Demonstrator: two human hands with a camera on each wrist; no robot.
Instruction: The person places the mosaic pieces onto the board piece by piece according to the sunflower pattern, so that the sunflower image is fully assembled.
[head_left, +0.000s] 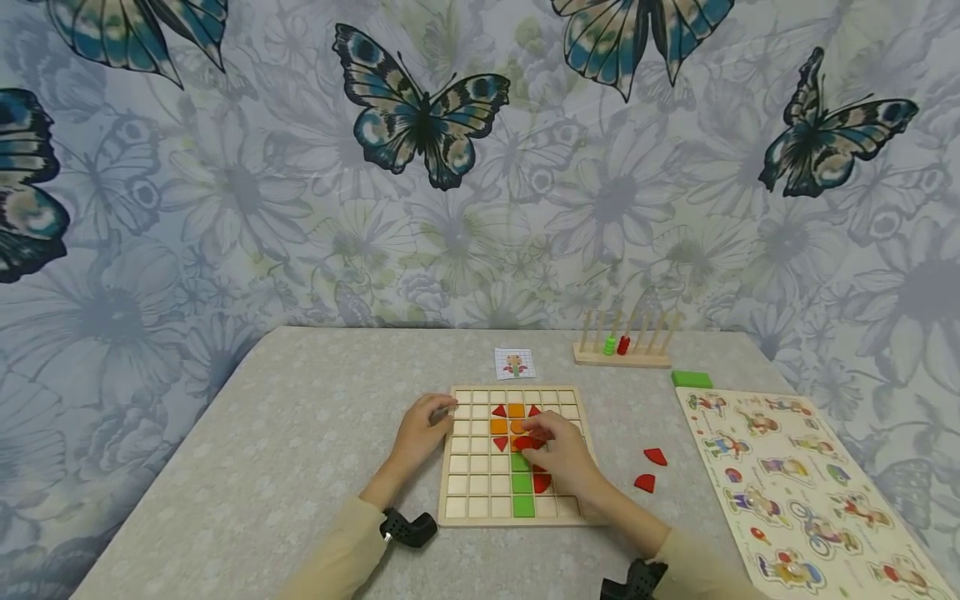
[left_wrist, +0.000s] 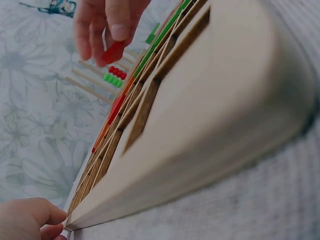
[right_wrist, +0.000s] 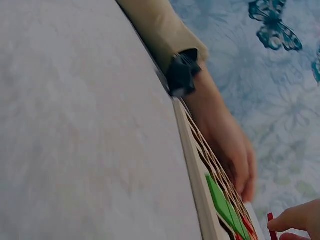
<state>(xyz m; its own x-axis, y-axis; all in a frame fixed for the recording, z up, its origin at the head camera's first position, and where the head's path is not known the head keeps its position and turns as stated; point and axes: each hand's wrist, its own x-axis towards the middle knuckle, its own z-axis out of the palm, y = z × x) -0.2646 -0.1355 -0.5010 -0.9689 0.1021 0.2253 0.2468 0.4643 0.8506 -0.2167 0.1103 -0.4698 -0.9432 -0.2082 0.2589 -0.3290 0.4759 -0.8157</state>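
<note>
A wooden grid board point(head_left: 480, 486) lies on the table with orange, red and green flat pieces in some of its cells. My left hand point(head_left: 422, 431) is at the board's upper left edge; in the left wrist view its thumb and fingers grip the corner. Over the middle of the board, my right hand point(head_left: 564, 458) pinches a red piece point(left_wrist: 114, 52) between thumb and fingers, above the surface. Green squares point(head_left: 522, 483) run down one column below the orange pieces point(head_left: 498, 427). The right hand hides some cells beneath it.
Two loose red pieces point(head_left: 655, 456) lie right of the board. Behind it is a small pattern card point(head_left: 515, 363). A peg stand point(head_left: 622, 360) with green and red beads stands at the back. At right are a picture board point(head_left: 780, 467) and a green block point(head_left: 692, 380).
</note>
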